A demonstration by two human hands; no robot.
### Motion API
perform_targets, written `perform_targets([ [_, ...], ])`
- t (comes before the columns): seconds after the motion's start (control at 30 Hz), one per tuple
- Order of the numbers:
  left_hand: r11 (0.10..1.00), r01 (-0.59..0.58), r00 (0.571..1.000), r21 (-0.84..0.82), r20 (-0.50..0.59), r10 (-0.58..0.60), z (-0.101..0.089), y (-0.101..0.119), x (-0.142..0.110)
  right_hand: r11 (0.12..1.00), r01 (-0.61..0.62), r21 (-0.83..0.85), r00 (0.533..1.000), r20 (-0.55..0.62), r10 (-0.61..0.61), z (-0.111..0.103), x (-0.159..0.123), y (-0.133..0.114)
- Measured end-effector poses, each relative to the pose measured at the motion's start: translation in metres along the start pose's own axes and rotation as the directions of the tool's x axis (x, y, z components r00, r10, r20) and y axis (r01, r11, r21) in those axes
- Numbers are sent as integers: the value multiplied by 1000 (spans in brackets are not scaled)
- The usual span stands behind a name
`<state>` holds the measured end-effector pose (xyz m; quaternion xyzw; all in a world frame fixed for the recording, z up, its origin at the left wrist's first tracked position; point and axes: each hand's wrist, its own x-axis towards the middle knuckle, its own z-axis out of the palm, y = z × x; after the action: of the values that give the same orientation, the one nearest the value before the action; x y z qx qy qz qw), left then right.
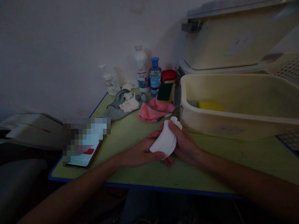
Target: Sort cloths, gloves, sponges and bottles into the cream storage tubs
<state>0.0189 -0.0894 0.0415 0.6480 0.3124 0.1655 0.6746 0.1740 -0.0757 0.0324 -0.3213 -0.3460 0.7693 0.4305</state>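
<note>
A thick folded white tissue (163,140) is between my two hands, above the front middle of the table. It looks soft and layered, with a rounded lower edge and a ruffled upper end; whether it is paper or cloth does not show clearly. My left hand (140,153) grips its lower left part, thumb along the bottom edge and fingers beneath. On the other side, my right hand (187,144) closes around the right part, its thumb pressing near the upper end. A pink cloth (155,109) lies just beyond my hands.
At right stands an open cream bin (217,124) with a yellow sponge (210,106) inside. Behind are a white bottle (141,70), a blue bottle (155,77), a red-lidded container (168,75) and a green scouring pad (165,92). A grey cloth (113,109) and phone (81,160) lie left.
</note>
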Motion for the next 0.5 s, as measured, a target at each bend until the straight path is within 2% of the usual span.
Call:
perform_targets([
  [0.2,987,-97,995,128,20,95,0,1,-3,995,-57,79,997,-53,62,-2,0,3],
  [0.37,982,-96,994,164,69,85,1,4,-4,990,-100,96,995,-11,101,-2,-3,4],
  [0.5,997,-68,996,23,66,66,3,0,-3,993,-99,62,994,48,96,-3,-5,1],
])
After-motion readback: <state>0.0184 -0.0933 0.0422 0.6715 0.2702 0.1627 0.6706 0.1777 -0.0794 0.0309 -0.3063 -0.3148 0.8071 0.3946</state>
